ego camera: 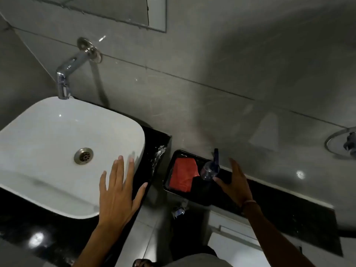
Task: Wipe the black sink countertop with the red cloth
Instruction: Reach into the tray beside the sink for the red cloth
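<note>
grey tiled walls back a black countertop (158,143) where the red cloth (184,174) lies in a black tray (169,186) at centre frame, just left of the open, empty right hand (236,185), nearer than the splayed, empty left hand (119,191).

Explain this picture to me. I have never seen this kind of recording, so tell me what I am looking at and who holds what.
There is no machine here: a person wears a camera on the head, looking down at their own two bare hands. The left hand is spread open over the edge of the white sink, which sits on the black countertop. The right hand is open and reaches towards a clear bottle in a black tray. The red cloth lies in that tray, unheld. White splashes mark the countertop beside the sink.
</note>
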`<move>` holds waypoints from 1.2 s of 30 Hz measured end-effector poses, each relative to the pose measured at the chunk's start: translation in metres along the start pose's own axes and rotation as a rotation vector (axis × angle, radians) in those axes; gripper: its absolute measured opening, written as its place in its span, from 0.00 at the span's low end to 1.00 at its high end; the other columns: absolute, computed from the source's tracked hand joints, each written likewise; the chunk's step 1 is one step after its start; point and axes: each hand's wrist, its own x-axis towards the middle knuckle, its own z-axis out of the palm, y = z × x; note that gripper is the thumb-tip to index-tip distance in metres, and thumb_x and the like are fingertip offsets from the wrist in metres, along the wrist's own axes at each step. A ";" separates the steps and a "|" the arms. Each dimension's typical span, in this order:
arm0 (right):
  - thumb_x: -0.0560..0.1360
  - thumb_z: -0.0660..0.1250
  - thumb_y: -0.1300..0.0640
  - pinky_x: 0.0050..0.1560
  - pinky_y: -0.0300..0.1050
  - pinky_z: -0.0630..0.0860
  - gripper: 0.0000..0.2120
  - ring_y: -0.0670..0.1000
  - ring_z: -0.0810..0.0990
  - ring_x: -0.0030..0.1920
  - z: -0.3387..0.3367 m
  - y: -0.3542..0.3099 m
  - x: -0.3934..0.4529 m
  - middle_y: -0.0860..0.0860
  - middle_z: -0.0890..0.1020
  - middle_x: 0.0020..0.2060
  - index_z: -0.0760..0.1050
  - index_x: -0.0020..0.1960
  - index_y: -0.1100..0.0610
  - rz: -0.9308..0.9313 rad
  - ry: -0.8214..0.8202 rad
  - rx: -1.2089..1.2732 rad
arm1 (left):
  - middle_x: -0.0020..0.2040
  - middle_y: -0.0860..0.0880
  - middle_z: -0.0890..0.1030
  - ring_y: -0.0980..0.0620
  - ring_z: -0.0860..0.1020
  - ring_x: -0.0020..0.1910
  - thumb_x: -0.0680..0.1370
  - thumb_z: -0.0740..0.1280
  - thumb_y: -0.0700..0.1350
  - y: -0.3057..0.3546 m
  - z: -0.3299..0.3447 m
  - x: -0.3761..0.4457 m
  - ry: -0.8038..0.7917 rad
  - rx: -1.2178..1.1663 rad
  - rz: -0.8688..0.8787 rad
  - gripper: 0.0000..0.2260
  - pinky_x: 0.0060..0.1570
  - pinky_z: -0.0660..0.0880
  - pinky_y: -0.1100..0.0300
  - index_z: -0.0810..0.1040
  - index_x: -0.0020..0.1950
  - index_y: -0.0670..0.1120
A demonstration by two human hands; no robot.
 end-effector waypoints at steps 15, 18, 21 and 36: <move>0.81 0.67 0.52 0.68 0.44 0.73 0.31 0.54 0.76 0.68 0.066 -0.009 0.076 0.59 0.73 0.70 0.62 0.80 0.58 -0.361 0.054 0.059 | 0.84 0.40 0.57 0.41 0.59 0.83 0.82 0.50 0.67 -0.002 0.013 0.024 -0.044 0.087 -0.008 0.37 0.78 0.62 0.38 0.49 0.85 0.47; 0.82 0.63 0.50 0.60 0.53 0.81 0.23 0.58 0.82 0.59 0.074 -0.014 0.080 0.59 0.81 0.61 0.71 0.73 0.61 -0.346 0.119 0.079 | 0.84 0.40 0.57 0.41 0.59 0.83 0.82 0.50 0.66 0.000 0.013 0.024 -0.056 0.098 -0.002 0.37 0.78 0.62 0.38 0.50 0.85 0.47; 0.83 0.62 0.55 0.44 0.56 0.84 0.21 0.63 0.85 0.45 0.074 -0.017 0.081 0.62 0.84 0.56 0.71 0.74 0.60 -0.344 0.070 -0.026 | 0.85 0.40 0.56 0.42 0.57 0.84 0.82 0.50 0.66 0.001 0.010 0.024 -0.074 0.086 -0.013 0.37 0.79 0.61 0.38 0.49 0.85 0.47; 0.81 0.57 0.35 0.57 0.55 0.81 0.28 0.61 0.84 0.54 0.076 0.008 0.015 0.59 0.83 0.53 0.79 0.57 0.58 0.134 -0.320 -0.361 | 0.85 0.40 0.56 0.41 0.57 0.84 0.82 0.49 0.67 0.001 0.009 0.025 -0.086 0.063 -0.014 0.37 0.77 0.62 0.37 0.48 0.85 0.47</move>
